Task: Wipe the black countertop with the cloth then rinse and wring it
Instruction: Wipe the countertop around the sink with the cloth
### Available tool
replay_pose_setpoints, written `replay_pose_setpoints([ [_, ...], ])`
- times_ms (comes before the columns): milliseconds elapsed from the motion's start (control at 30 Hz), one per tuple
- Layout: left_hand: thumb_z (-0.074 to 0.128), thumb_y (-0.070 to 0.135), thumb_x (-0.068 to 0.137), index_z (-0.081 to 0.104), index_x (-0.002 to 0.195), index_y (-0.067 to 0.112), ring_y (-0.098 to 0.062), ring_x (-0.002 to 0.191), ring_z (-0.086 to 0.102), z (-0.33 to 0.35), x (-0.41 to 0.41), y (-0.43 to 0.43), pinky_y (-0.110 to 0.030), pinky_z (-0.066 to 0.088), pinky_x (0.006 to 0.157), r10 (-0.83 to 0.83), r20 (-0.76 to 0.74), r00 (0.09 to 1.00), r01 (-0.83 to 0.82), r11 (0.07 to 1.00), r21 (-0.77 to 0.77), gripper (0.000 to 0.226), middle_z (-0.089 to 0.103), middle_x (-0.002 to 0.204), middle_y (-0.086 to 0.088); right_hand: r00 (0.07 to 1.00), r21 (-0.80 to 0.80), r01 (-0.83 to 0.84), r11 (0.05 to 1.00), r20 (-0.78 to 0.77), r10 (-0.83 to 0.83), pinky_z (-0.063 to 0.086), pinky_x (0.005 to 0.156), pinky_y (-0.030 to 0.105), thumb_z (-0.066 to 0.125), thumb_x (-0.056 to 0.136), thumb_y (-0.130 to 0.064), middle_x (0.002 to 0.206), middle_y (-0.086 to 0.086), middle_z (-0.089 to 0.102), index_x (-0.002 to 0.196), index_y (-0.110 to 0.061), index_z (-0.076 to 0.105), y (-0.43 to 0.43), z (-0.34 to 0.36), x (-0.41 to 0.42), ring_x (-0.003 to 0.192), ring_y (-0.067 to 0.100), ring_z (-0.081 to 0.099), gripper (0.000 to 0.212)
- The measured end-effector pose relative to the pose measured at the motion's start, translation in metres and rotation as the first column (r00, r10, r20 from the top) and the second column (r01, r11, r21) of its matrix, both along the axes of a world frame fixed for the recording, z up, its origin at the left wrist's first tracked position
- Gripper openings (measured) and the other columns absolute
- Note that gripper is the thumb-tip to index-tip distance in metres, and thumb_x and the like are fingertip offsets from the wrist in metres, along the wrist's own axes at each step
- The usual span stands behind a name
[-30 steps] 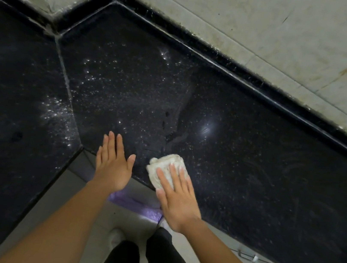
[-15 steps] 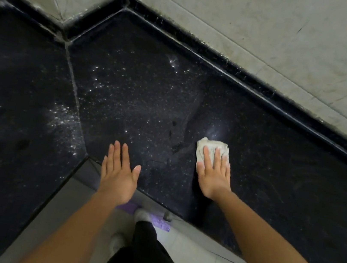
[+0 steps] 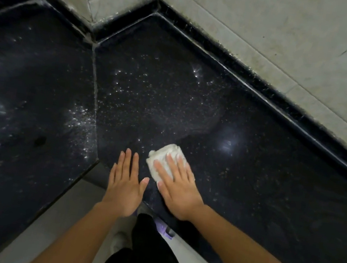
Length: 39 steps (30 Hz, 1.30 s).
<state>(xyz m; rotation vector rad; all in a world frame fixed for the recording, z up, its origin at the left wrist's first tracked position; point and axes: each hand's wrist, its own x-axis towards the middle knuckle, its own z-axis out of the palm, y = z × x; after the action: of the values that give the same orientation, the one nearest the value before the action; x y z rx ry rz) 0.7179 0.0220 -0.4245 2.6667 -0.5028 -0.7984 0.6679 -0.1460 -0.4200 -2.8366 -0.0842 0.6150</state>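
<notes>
The black tabletop (image 3: 264, 167) fills most of the view, running in an L along a tiled wall (image 3: 272, 33), with a seam (image 3: 94, 88) between its two slabs. Wet specks and streaks are seen on both slabs, thickest beside the seam and toward the corner. The right hand (image 3: 179, 184) is laid flat, fingers spread, pressing the folded white cloth (image 3: 165, 157) onto the tabletop near the front edge. The left hand (image 3: 125, 186) is held open and empty just beside it, over the edge; whether it touches the surface cannot be told. The wiping step is judged to be in hand, with rinsing and wringing not yet begun. The next pass is judged to call for the cloth being pushed toward the speckled patch by the seam, under steady pressure.
</notes>
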Motion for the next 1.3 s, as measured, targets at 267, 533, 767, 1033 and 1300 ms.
replay_pose_setpoints([
  [267, -0.021, 0.06, 0.069, -0.037, 0.134, 0.016, -0.012, 0.125, -0.048, 0.001, 0.001, 0.001, -0.03, -0.028, 0.105, 0.007, -0.013, 1.0, -0.007, 1.0, -0.025, 0.08, -0.048, 0.14, 0.0, 1.0, -0.153, 0.009, 0.988, 0.027, -0.005, -0.021, 0.112, 0.026, -0.015, 0.089, -0.063, 0.161, 0.002, -0.008, 0.143, -0.045, -0.016, -0.103, -0.004, -0.001, 0.143, 0.014, -0.023, 0.057],
  [533, -0.045, 0.067, 0.053, -0.037, 0.135, 0.014, -0.01, 0.121, -0.053, -0.002, 0.001, 0.001, -0.022, -0.042, 0.091, -0.004, 0.012, 1.0, 0.005, 0.999, -0.034, 0.098, -0.05, 0.138, 0.0, 0.676, -0.115, 0.726, 0.678, -0.064, -0.734, -0.014, 0.117, 0.043, 0.009, 0.101, -0.048, 0.159, 0.005, -0.021, 0.15, -0.035, -0.014, -0.105, 0.004, 0.08, 0.145, 0.026, -0.022, 0.055],
  [767, -0.036, 0.072, 0.06, -0.033, 0.136, 0.013, -0.008, 0.125, -0.049, -0.004, -0.001, 0.0, -0.021, -0.039, 0.095, 0.016, 0.056, 0.998, -0.013, 0.998, -0.061, 0.096, -0.044, 0.142, 0.0, 0.936, 0.021, 0.346, 0.938, -0.075, -0.343, -0.02, 0.113, 0.041, 0.015, 0.102, -0.044, 0.157, 0.002, -0.026, 0.15, -0.038, -0.013, -0.003, 0.004, 0.101, 0.143, 0.025, -0.027, 0.056],
  [1033, -0.021, 0.07, 0.077, -0.015, 0.145, 0.01, -0.011, 0.14, -0.024, -0.01, -0.004, 0.002, -0.023, -0.023, 0.109, 0.078, 0.176, 0.981, -0.064, 0.994, -0.085, 0.091, -0.018, 0.154, -0.003, 0.999, -0.018, -0.038, 0.999, 0.011, 0.038, -0.02, 0.114, 0.028, 0.016, 0.102, -0.047, 0.158, -0.005, -0.019, 0.148, -0.044, -0.007, -0.047, 0.008, 0.079, 0.143, 0.013, -0.025, 0.051],
  [1300, 0.019, 0.047, 0.097, 0.015, 0.148, 0.002, -0.023, 0.142, 0.016, -0.015, 0.039, 0.001, -0.038, 0.002, 0.115, 0.005, 0.363, 0.932, -0.021, 0.999, 0.041, 0.068, 0.025, 0.154, -0.013, 0.822, -0.116, 0.568, 0.815, 0.027, -0.569, -0.01, 0.119, 0.038, 0.016, 0.099, -0.052, 0.161, 0.002, -0.013, 0.151, -0.039, -0.005, -0.165, 0.003, 0.106, 0.147, 0.02, -0.017, 0.057],
])
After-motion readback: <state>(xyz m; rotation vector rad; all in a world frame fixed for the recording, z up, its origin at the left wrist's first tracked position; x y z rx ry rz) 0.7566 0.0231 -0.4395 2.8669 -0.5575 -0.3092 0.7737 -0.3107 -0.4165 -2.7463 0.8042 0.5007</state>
